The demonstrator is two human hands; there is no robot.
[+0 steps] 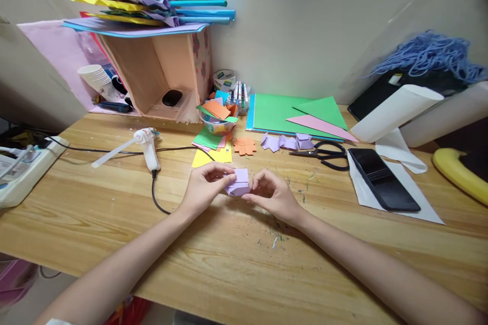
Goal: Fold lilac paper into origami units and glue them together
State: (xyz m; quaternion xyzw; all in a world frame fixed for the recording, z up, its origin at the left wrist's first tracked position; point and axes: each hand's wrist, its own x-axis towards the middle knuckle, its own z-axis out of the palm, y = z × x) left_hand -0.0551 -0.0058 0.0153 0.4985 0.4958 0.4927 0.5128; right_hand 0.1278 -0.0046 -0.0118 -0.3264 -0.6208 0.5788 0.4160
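Observation:
A small folded piece of purple paper (240, 176) is held above the front middle of the wooden table. My left hand (211, 183) pinches its left side between thumb and fingers. At its right edge is my right hand (273, 194), thumb and fingertips curled together against the paper's lower corner. Just beyond my hands lie an orange paper flower cutout (244, 147) and several folded purple paper pieces (286, 142) in a row. Black-handled scissors (324, 154) rest to the right of those pieces.
A glue gun (148, 148) stands at left with its cable trailing near my left wrist. A phone (383, 180) lies on white paper at right. Behind are a bowl of paper scraps (218, 123), green sheets (280, 111) and a cardboard box (196, 68) bearing paper flowers.

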